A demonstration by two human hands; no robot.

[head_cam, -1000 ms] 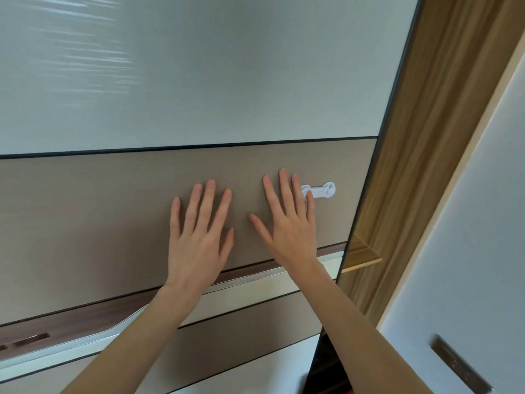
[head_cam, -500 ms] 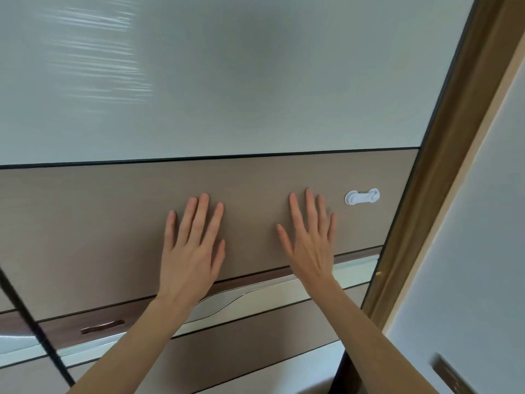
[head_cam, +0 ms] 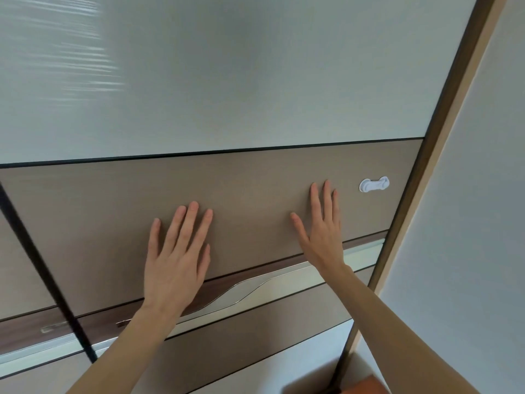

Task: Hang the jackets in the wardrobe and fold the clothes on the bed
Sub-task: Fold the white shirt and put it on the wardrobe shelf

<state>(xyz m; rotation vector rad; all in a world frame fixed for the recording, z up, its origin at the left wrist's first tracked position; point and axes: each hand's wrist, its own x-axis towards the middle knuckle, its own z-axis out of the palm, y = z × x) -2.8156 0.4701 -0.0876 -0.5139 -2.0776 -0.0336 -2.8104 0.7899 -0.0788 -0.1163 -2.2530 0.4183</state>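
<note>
The wardrobe's sliding door (head_cam: pixel 255 180) fills the view, with a frosted white upper panel and a taupe middle band. My left hand (head_cam: pixel 176 257) presses flat on the taupe band, fingers straight and spread. My right hand (head_cam: pixel 324 231) lies flat on the same band further right, fingers straight. A white plastic safety latch (head_cam: pixel 374 184) sits on the band just right of my right hand. The door's right edge meets the brown wardrobe frame (head_cam: pixel 443 137). No jackets or clothes are in view.
A second sliding door (head_cam: pixel 17 251) overlaps at the far left behind a dark vertical edge (head_cam: pixel 42 268). A silver wavy handle strip (head_cam: pixel 250 288) runs below my hands. A pale wall (head_cam: pixel 477 223) stands on the right, an orange-brown object (head_cam: pixel 366 386) at the bottom.
The door has slid to the right under both palms until the gap showing the wardrobe's inside closed. The second door's edge came into view on the left.
</note>
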